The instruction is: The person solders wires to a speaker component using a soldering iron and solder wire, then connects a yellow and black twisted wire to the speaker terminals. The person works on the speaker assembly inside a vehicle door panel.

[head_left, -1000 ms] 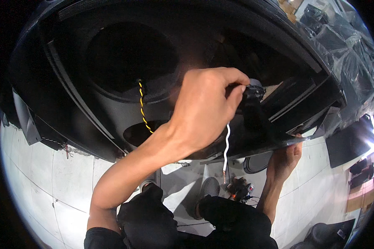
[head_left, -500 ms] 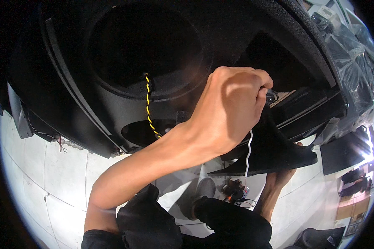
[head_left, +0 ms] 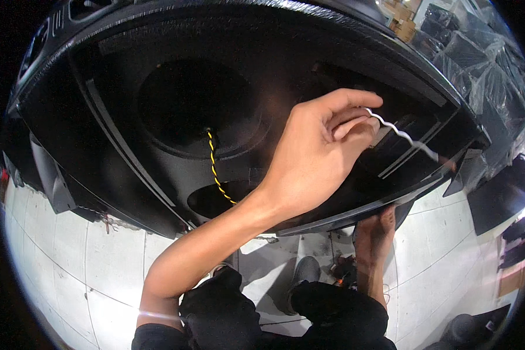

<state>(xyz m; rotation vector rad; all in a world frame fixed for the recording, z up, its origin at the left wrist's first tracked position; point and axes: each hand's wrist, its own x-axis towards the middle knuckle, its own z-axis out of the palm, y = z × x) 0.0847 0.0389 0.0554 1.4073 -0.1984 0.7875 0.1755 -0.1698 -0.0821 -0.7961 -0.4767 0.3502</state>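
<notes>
A large black speaker cabinet (head_left: 137, 181) fills the upper middle. It has a round recess (head_left: 198, 93) and a rectangular opening at the right. My left hand (head_left: 312, 154) is above the cabinet, its thumb and forefinger closed on a white wire (head_left: 401, 134) that runs off to the right, its far end blurred. Past the cabinet's near edge, my right hand (head_left: 376, 230) grips a black flared horn piece (head_left: 403, 214), now mostly hidden by the hand and cabinet. A twisted yellow-and-black wire (head_left: 214, 166) comes out of the round recess toward an oval hole (head_left: 201, 201).
White floor tiles (head_left: 116, 268) lie below, with my dark-clothed legs and a shoe (head_left: 307, 271). A small cluttered item (head_left: 344, 269) sits on the floor near my right forearm. Plastic-wrapped dark goods (head_left: 472, 64) and cartons (head_left: 399, 14) stand at the upper right.
The black horn piece has moved down, away from the cabinet opening, with my right hand. The white wire, hanging down before, now stretches rightward from my left hand. The view has shifted.
</notes>
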